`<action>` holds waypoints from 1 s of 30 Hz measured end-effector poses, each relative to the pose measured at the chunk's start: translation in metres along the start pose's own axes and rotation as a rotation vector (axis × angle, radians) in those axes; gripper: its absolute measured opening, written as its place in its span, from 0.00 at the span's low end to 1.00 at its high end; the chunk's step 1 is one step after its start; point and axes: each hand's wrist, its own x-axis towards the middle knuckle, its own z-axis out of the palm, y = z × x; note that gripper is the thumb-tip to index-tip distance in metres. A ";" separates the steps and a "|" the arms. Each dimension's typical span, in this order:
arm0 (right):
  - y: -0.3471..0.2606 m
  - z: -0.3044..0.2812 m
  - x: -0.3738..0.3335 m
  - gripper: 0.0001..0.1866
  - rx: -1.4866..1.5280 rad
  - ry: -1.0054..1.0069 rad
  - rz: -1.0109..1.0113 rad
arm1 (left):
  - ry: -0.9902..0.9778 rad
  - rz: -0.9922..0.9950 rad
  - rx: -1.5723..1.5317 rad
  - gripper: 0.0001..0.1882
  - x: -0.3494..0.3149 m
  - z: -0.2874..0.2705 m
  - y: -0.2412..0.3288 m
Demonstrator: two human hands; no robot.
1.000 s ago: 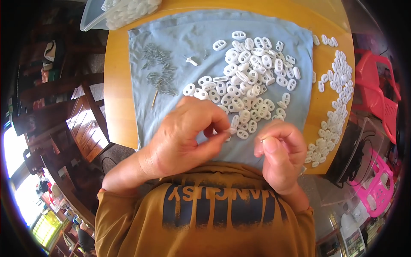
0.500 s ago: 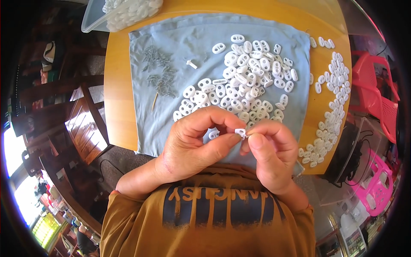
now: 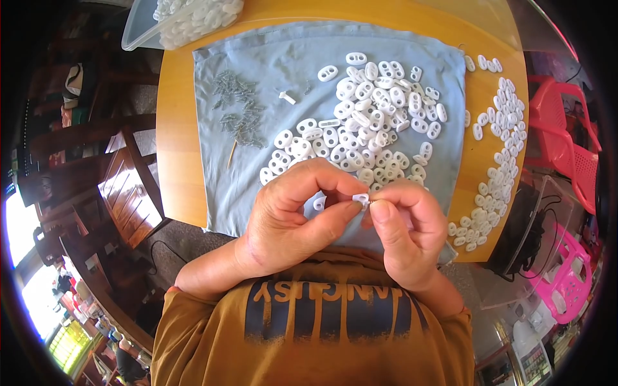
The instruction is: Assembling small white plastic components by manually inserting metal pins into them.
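A person in a brown shirt [image 3: 309, 360] sits at the near edge of the blue cloth [image 3: 412, 45], both forearms reaching in over it. Above the cloth's near part, the left hand [image 3: 290, 219] pinches a small white piece [image 3: 361, 198] between thumb and forefinger. The right hand [image 3: 409, 231] meets it there, its thumb and forefinger pressed together on a tiny part [image 3: 371, 200] at the white piece's right end; that part is too small to identify. The other fingers of both hands curl inward.

Through the loop of the left hand, one white oval [image 3: 318, 203] shows lying on the cloth. Just beyond the hands, a loose heap of white two-holed ovals [image 3: 380, 114] spreads over the cloth's middle and right. On the cloth's left side, a thin tan stick [image 3: 232, 154] touches a scatter of small metal springs [image 3: 238, 106]; a white peg [image 3: 288, 98] lies between the springs and the heap.

Right of the cloth, on the bare wooden table [image 3: 177, 128], a long band of smaller white pieces [image 3: 504, 154] follows the table's edge. Past the cloth's far left corner stands a clear bin [image 3: 143, 26] with more white pieces [image 3: 199, 22] inside. Farther off, right of the cloth, are a red chair [image 3: 566, 132] and a pink chair [image 3: 568, 286].
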 end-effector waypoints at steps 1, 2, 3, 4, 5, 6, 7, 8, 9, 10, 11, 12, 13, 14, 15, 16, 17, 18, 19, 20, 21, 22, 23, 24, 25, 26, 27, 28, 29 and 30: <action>0.000 0.000 0.000 0.03 -0.071 0.004 -0.040 | -0.001 -0.001 -0.001 0.09 0.000 0.001 -0.001; 0.000 0.000 0.000 0.03 -0.071 0.006 -0.039 | 0.017 0.045 0.035 0.09 0.001 0.002 -0.001; 0.001 0.000 0.001 0.03 -0.104 0.009 -0.057 | 0.040 0.090 0.073 0.10 0.000 0.003 -0.003; 0.001 0.000 0.001 0.03 -0.137 0.013 -0.076 | 0.043 0.088 0.075 0.10 0.000 0.004 -0.004; 0.002 0.001 0.001 0.03 -0.135 0.009 -0.074 | 0.060 0.132 0.108 0.11 0.000 0.005 -0.006; 0.002 0.002 0.000 0.02 -0.158 0.021 -0.071 | 0.074 0.177 0.138 0.11 0.000 0.006 -0.006; 0.002 0.003 0.000 0.02 -0.182 0.033 -0.068 | 0.074 0.176 0.137 0.11 0.000 0.007 -0.007; 0.001 0.002 0.000 0.02 -0.183 0.034 -0.066 | 0.077 0.177 0.139 0.12 0.000 0.007 -0.007; 0.002 0.001 0.000 0.02 -0.179 0.020 -0.039 | 0.081 0.179 0.142 0.12 -0.001 0.007 -0.007; 0.002 0.000 0.000 0.02 -0.175 0.007 -0.012 | 0.081 0.178 0.142 0.12 -0.001 0.007 -0.007; 0.002 0.000 -0.001 0.02 -0.176 0.007 -0.012 | 0.073 0.165 0.141 0.12 -0.001 0.007 -0.007; 0.002 0.000 -0.001 0.02 -0.166 0.009 0.001 | 0.065 0.152 0.141 0.12 -0.001 0.007 -0.007; 0.002 0.000 -0.001 0.03 -0.157 0.011 0.012 | 0.063 0.153 0.139 0.12 -0.002 0.006 -0.008; 0.002 0.000 -0.002 0.03 -0.160 0.014 0.012 | 0.054 0.117 0.120 0.12 -0.003 0.005 -0.009; 0.003 -0.001 -0.002 0.04 -0.156 -0.002 0.007 | 0.044 0.083 0.099 0.11 -0.005 0.004 -0.010; 0.003 -0.002 -0.002 0.06 -0.153 -0.016 0.002 | 0.038 0.086 0.094 0.11 -0.006 0.003 -0.009; 0.001 -0.002 -0.001 0.06 -0.159 -0.009 0.000 | 0.030 0.004 -0.017 0.11 -0.008 0.002 -0.009; -0.001 -0.002 0.001 0.08 -0.196 -0.037 -0.059 | 0.022 -0.080 -0.128 0.11 -0.009 0.001 -0.009; -0.002 -0.003 0.002 0.10 -0.233 -0.065 -0.118 | 0.018 -0.073 -0.188 0.12 -0.010 0.001 -0.009; -0.005 -0.007 0.002 0.12 -0.279 -0.080 -0.132 | 0.054 -0.105 -0.240 0.12 -0.011 0.001 -0.008; -0.010 -0.013 0.002 0.12 -0.380 -0.056 -0.172 | 0.088 -0.136 -0.294 0.12 -0.012 0.002 -0.006; -0.015 -0.018 0.004 0.11 -0.481 -0.034 -0.210 | 0.098 -0.137 -0.304 0.12 -0.012 0.000 -0.007; -0.013 -0.025 0.005 0.11 -0.567 0.050 -0.263 | 0.100 -0.147 -0.331 0.11 -0.011 -0.003 -0.007; -0.015 -0.030 0.009 0.11 -0.689 0.098 -0.305 | 0.102 -0.156 -0.358 0.11 -0.011 -0.005 -0.007; -0.017 -0.036 0.015 0.11 -0.811 0.144 -0.347 | 0.141 -0.172 -0.358 0.10 -0.010 -0.003 -0.005; -0.013 -0.041 0.019 0.12 -0.905 0.150 -0.401 | 0.136 -0.168 -0.363 0.10 -0.010 -0.003 -0.005; -0.013 -0.042 0.023 0.12 -0.910 0.155 -0.403 | 0.144 -0.186 -0.373 0.10 -0.010 -0.005 -0.005; -0.013 -0.042 0.026 0.12 -1.065 0.101 -0.448 | 0.153 -0.204 -0.381 0.10 -0.010 -0.007 -0.005; -0.012 -0.041 0.028 0.13 -1.218 0.045 -0.491 | 0.149 -0.201 -0.383 0.10 -0.010 -0.007 -0.006; -0.008 -0.041 0.030 0.14 -1.233 0.032 -0.480 | 0.138 -0.191 -0.391 0.10 -0.011 -0.008 -0.006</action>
